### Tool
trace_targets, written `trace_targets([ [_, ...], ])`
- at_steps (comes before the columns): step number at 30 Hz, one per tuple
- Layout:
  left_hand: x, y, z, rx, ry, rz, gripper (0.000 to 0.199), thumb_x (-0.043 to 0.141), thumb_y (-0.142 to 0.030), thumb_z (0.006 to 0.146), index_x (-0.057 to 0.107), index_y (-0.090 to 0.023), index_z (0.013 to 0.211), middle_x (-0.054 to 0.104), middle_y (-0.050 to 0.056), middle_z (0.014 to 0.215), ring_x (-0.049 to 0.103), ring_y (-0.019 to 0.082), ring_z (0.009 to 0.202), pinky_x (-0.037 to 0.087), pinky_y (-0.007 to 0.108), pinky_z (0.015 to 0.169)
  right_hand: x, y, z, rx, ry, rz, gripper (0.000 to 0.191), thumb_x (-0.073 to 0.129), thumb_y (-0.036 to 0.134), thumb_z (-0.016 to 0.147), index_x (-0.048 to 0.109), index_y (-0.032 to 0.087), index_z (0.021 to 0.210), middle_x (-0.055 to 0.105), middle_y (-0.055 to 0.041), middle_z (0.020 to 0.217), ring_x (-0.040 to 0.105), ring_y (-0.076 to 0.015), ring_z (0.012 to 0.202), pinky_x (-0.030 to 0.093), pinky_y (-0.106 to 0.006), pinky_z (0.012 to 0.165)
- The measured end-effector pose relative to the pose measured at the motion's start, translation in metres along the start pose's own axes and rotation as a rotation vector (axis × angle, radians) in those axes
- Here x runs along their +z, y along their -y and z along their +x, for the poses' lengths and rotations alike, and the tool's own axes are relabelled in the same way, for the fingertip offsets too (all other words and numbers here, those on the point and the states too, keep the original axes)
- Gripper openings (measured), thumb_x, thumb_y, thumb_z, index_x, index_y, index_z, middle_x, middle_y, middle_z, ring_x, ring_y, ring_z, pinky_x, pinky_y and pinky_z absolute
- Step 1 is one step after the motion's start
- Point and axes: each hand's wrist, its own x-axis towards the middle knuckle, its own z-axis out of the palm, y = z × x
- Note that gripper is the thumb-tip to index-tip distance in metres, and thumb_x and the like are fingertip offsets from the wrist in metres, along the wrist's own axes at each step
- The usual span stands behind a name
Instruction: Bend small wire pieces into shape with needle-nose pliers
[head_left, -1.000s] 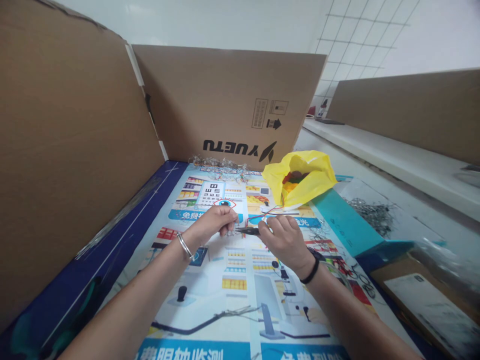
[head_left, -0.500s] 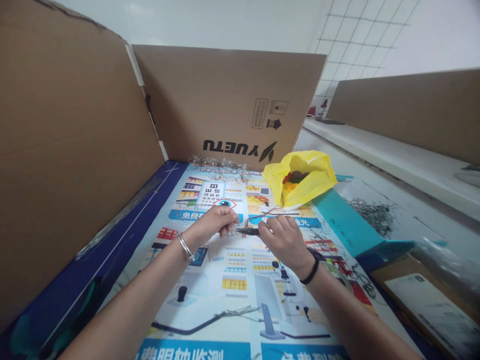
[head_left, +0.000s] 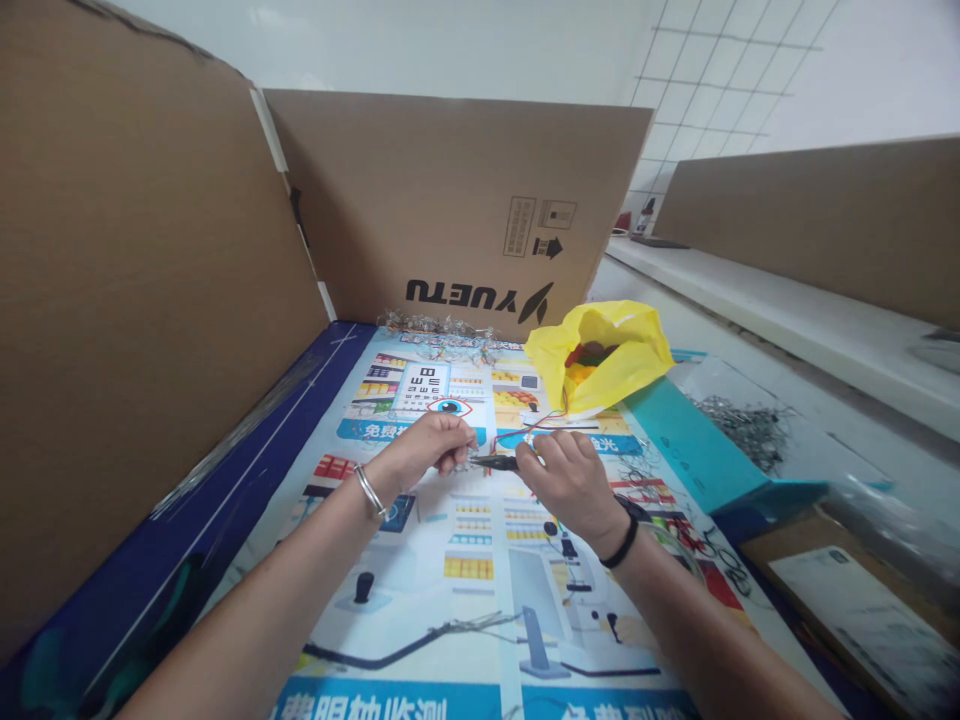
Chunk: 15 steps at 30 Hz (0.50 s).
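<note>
My right hand [head_left: 566, 475] is wrapped round a pair of dark pliers [head_left: 495, 463], whose narrow jaws point left. Just left of the jaw tips, my left hand [head_left: 442, 440] pinches a small piece of thin silvery wire [head_left: 471, 455]; its exact shape is too fine to make out. The plier tips meet or nearly meet this wire. Thin red and green strands [head_left: 517, 432] lie on the printed sheet [head_left: 420, 590] behind the pliers, running toward the yellow bag [head_left: 622, 345].
A tangled row of wire pieces [head_left: 442, 328] lies against the cardboard wall [head_left: 450, 190]. More wires [head_left: 750, 430] sit in clear plastic at right, beside a turquoise folder [head_left: 690, 450]. Dark-handled wire strands [head_left: 420, 645] lie in front. Another cardboard panel [head_left: 135, 280] stands at left.
The plier tips have shifted very slightly left toward the fingers of my left hand. Otherwise both hands keep their places.
</note>
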Motion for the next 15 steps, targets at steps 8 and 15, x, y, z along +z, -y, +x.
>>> trace_targets([
  [8, -0.0018, 0.0024, 0.0008, -0.028, 0.015, -0.036, 0.022, 0.054, -0.032, 0.073, 0.054, -0.013, 0.064, 0.052, -0.003, 0.051, 0.041, 0.003, 0.036, 0.029, 0.016, 0.039, -0.0010, -0.0005, 0.0007, -0.003, -0.025, 0.010, 0.011, 0.048, 0.019, 0.083, 0.058, 0.020, 0.088, 0.054, -0.0040, 0.077, 0.040, -0.0161, 0.074, 0.025, -0.033, 0.071],
  [15, 0.0022, -0.0019, -0.0003, -0.075, -0.001, -0.048, 0.023, 0.058, -0.033, 0.070, 0.053, -0.012, 0.062, 0.051, -0.003, 0.049, 0.040, 0.003, 0.035, 0.028, 0.017, 0.038, 0.0003, 0.0000, 0.0004, 0.004, -0.019, 0.005, 0.010, 0.048, 0.019, 0.084, 0.058, 0.020, 0.087, 0.053, -0.0033, 0.073, 0.040, -0.0160, 0.072, 0.025, -0.033, 0.070],
])
